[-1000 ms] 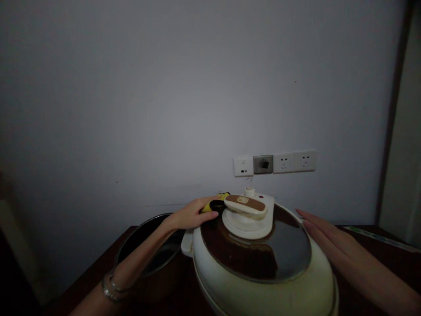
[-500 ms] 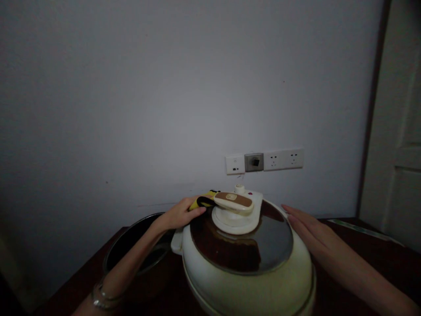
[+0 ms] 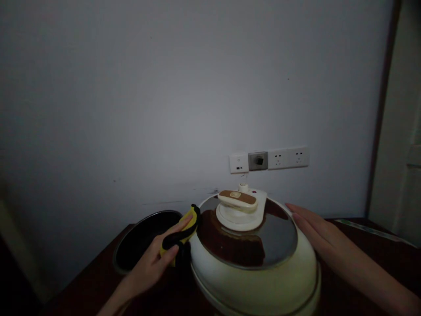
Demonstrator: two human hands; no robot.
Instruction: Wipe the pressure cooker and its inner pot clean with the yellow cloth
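A large white electric cooker (image 3: pixel 256 285) with a glass lid (image 3: pixel 276 237) stands in front of me. The lid carries a white and brown handle (image 3: pixel 237 199) at its middle. To the left of the cooker, my left hand (image 3: pixel 158 259) grips a folded yellow and black cloth (image 3: pixel 182 235), close to the cooker's left side; whether the cloth touches it I cannot tell. My right hand (image 3: pixel 312 228) lies with straight fingers along the cooker's right upper edge, holding nothing. Part of that hand's palm side is hidden.
A black pot (image 3: pixel 141 241) sits open on the dark red table (image 3: pixel 95 274), left of the cooker. Behind rises a plain wall with a row of sockets (image 3: pixel 278 159). A flat patterned strip (image 3: pixel 368 231) lies at the back right, near a pale door (image 3: pixel 408 131).
My left hand has moved left and down with the cloth, away from the lid handle to the cooker's left side. My right hand stays at the right edge. The view has shifted slightly.
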